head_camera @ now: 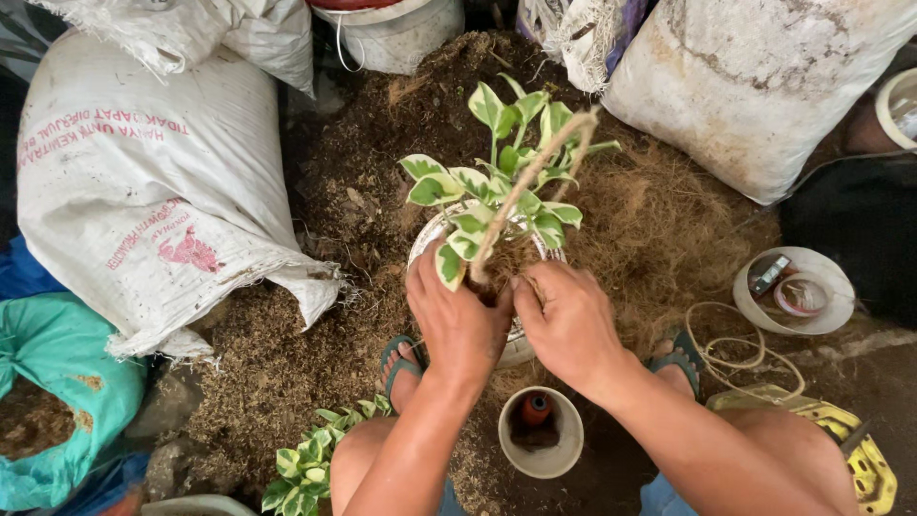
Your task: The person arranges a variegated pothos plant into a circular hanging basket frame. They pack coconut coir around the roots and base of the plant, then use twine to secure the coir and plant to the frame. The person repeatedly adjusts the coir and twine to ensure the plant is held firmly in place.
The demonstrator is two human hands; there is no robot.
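The left hand and the right hand both rest on the near edge of a white pot that stands on the ground between the person's feet, in the middle of a heap of brown coconut fibre. The fingers of both hands are bent and pushed down into the filling at the foot of the plant, close together but not clamped on anything that I can see; the fingertips are hidden in the fibre. I judge that the main risk is for the plant: the stems are thin and soft, and if the hands press too hard or too near, a stem may snap or a leaf may tear. A rough rope-wrapped stick stands leaning in the pot, and it could tip more if the filling around it stays loose. The pot is round and smooth, and it may tilt on the uneven fibre. The leaves are oval, glossy, green with cream edges. The fibre looks dry, hairy and crumbly, darker towards the top of the heap. Around lie woven plastic sacks, coarse and dusty, a small white cup just beside the right forearm, and a shallow white bowl well apart to the right.
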